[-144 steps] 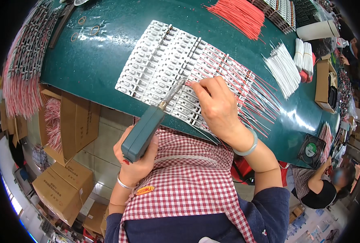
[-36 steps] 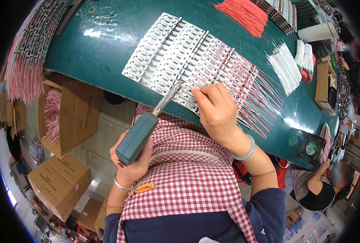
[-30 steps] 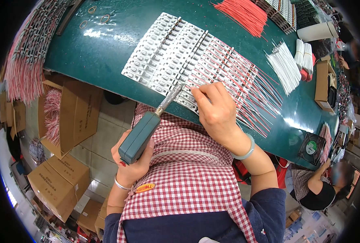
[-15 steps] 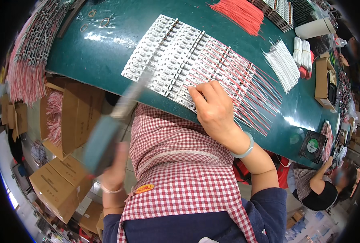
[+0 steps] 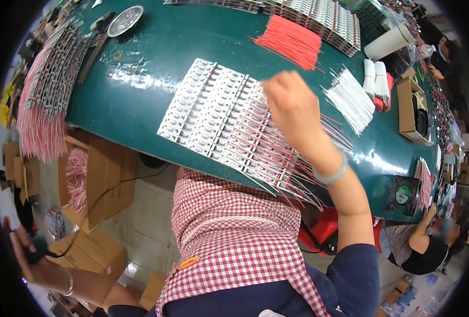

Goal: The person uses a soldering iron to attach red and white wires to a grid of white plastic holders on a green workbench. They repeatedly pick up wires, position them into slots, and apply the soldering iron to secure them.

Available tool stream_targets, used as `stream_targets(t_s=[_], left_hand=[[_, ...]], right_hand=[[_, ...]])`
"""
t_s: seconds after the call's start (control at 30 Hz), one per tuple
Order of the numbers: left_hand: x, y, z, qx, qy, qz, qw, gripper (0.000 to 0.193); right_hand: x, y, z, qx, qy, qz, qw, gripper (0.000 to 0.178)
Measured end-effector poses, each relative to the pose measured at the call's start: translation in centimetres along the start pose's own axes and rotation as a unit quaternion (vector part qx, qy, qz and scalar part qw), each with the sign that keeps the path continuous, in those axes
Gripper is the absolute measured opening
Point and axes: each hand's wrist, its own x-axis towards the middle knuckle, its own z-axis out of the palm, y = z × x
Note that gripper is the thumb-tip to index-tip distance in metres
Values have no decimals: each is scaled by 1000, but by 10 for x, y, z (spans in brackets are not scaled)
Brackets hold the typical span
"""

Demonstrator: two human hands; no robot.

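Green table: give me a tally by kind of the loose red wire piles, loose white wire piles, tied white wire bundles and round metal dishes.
Loose red wire pile: 1
Loose white wire pile: 1
White wire bundles: 2
Metal dish: 1
Total: 5

We have a flat block of white slotted modules (image 5: 195, 119) lying askew beside the worktop's (image 5: 113, 108) near edge, thin red and white wires (image 5: 259, 136) across its right part; our left hand (image 5: 24, 258) holds a dark green corded tool (image 5: 37, 250) off that edge
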Motion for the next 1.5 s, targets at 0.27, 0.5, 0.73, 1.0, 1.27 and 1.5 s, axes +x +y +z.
stream_targets(t_s=[0.27, 0.5, 0.73, 1.0, 1.27, 1.5], left_hand=[[-86, -41, 106, -205, -46, -236, 949, 49], [-114, -38, 132, -200, -89, -297, 929, 43], [-121, -39, 141, -221, -94, -308, 920, 44], [-132, -36, 143, -253, -90, -315, 910, 51], [-176, -26, 156, -344, -141, -398, 839, 48], [-183, -25, 146, -304, -129, -389, 860, 46]], right_hand=[[51, 112, 68, -122, 10, 52, 991, 23], [58, 123, 96, -144, 44, 39, 988, 6], [60, 120, 90, -163, 50, 33, 985, 9], [73, 66, 16, -229, -111, -52, 966, 11], [41, 46, 22, -226, -204, -4, 953, 9], [-20, -36, -3, 55, -31, 19, 998, 14]])
